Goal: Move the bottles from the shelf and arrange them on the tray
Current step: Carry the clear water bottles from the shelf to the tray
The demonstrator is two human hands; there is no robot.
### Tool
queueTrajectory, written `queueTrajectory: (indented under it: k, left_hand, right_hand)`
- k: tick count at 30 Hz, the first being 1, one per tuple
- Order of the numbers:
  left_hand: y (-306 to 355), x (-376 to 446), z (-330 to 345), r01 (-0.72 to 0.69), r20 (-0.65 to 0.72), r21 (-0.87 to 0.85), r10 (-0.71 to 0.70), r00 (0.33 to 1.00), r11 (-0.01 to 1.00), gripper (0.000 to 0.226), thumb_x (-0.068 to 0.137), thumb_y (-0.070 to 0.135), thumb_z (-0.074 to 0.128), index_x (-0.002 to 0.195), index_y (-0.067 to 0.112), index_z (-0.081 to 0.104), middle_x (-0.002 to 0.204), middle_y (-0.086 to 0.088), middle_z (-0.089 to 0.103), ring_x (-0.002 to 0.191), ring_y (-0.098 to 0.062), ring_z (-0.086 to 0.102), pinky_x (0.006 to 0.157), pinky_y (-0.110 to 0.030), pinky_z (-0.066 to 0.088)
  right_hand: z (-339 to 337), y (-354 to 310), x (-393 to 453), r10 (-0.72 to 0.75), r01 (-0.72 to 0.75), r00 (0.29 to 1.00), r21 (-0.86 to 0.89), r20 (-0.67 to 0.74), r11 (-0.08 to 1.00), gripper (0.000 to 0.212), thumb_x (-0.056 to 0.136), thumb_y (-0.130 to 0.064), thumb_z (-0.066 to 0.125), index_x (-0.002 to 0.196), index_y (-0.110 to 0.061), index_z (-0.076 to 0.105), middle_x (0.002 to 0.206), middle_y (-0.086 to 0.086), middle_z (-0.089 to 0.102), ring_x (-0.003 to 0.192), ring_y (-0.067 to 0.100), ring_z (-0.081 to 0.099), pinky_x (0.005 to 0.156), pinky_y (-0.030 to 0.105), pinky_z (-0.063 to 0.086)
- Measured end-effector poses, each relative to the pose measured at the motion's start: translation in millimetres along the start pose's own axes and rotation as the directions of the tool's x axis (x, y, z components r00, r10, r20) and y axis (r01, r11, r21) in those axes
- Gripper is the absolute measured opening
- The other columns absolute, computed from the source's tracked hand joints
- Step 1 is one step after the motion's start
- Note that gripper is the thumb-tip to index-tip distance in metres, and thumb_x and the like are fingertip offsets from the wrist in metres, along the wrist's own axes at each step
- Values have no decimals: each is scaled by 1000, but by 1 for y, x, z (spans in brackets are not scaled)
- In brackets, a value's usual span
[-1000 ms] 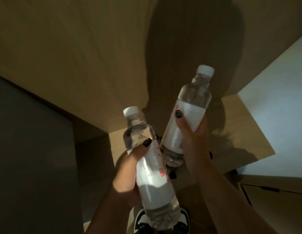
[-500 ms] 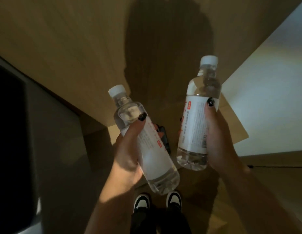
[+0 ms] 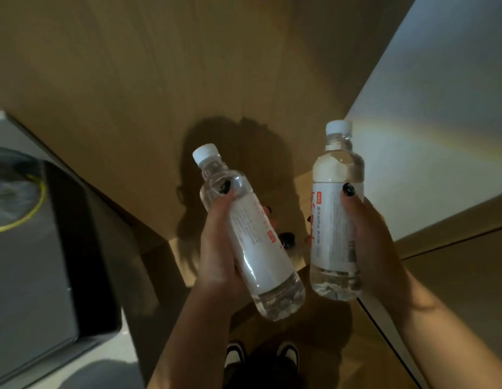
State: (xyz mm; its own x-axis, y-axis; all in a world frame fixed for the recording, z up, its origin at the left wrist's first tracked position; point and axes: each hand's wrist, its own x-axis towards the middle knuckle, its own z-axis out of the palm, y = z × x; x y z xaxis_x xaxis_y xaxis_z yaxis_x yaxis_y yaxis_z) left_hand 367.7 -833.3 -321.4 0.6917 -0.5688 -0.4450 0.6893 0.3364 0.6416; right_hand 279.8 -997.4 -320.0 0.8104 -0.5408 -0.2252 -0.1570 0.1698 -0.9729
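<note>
I hold two clear water bottles with white caps and white labels in front of me. My left hand (image 3: 219, 248) grips the left bottle (image 3: 252, 242), which tilts with its cap up and to the left. My right hand (image 3: 370, 237) grips the right bottle (image 3: 332, 220), which stands nearly upright. The two bottles are apart, with a small gap between them. No tray and no shelf with other bottles shows in the head view.
A tall wooden panel (image 3: 188, 80) fills the view ahead, with a white wall (image 3: 440, 136) to its right. A dark grey surface (image 3: 28, 262) with a yellow ring lies at the left. My black-and-white shoes (image 3: 261, 357) stand on the wooden floor below.
The view has swung to the right and down, bringing the grey surface at the left into sight. Both bottles stay gripped; the right one has come more upright and closer to the left one.
</note>
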Motion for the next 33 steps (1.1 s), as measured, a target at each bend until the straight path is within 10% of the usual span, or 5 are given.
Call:
queueTrajectory:
  k: [8,13,18,27,33]
  left_hand:
    - [9,-43,24,-119,115,63,111,987,991,36,75,52,61,90,21,72,81,-7,66,72,-24,63,64,-37,56]
    - [10,-66,33,-247,150,243,215,965,938,50,80,51,57,105,8,60,87,-14,61,74,-28,61,67,-41,52]
    - [18,-119,48,-273,89,304,259,962,913,50,73,48,60,104,8,61,84,-13,64,73,-27,64,72,-38,50]
    - [21,-236,39,-356,0,400,389,921,844,44,75,48,58,98,12,67,85,-16,66,74,-30,66,65,-37,53]
    - [28,-292,15,-394,-66,407,457,887,824,48,76,50,63,102,11,67,88,-17,66,76,-30,65,69,-38,53]
  right_hand:
    - [2,-33,-35,-93,87,995,-142,-38,986,34,81,-61,51,100,-33,58,96,-3,70,90,20,69,82,41,55]
    - [-10,-43,-62,-153,160,986,-130,69,978,34,77,-56,47,101,-35,59,93,-10,71,85,10,70,69,24,57]
    - [-23,-56,-102,-112,119,985,-51,134,992,41,80,-56,59,109,-26,59,99,2,71,89,21,70,80,39,57]
    - [0,-100,-174,-172,187,918,-9,356,982,17,95,-32,51,104,-20,59,88,3,68,69,9,68,55,20,53]
    - [41,-108,-216,-215,215,880,49,424,975,30,89,-39,60,104,-14,60,87,8,68,75,22,67,60,30,54]
